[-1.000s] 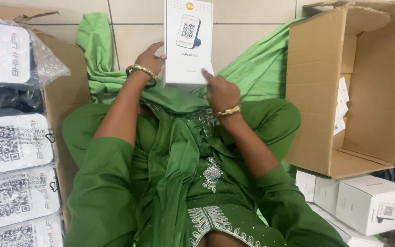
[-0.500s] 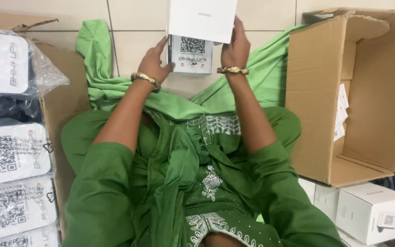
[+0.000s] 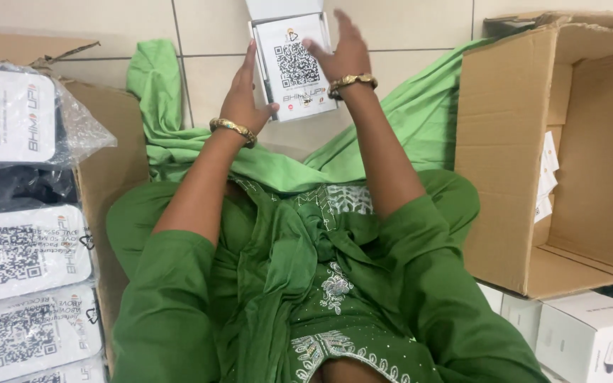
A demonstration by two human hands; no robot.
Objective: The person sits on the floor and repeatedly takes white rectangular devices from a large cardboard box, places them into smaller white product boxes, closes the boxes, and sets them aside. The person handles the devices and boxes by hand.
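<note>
A white card [image 3: 294, 67] with a black square code sits in an open white box before me. To my left, white coded cards [image 3: 15, 255] fill a carton; to my right stand a brown carton [image 3: 505, 177] and small white boxes [image 3: 590, 337].

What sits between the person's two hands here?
In the head view, a white card with a square code pattern stands between the left hand and right hand.

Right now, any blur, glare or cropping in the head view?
Head view: lighting even and soft, no hard shadows; the white card is sharp enough to show its printed square code; the right hand has slightly smeared fingertips; the left hand is crisp; plastic wrap at left shows mild glare; frame edges bend outward and crop the open cardboard box.
</note>
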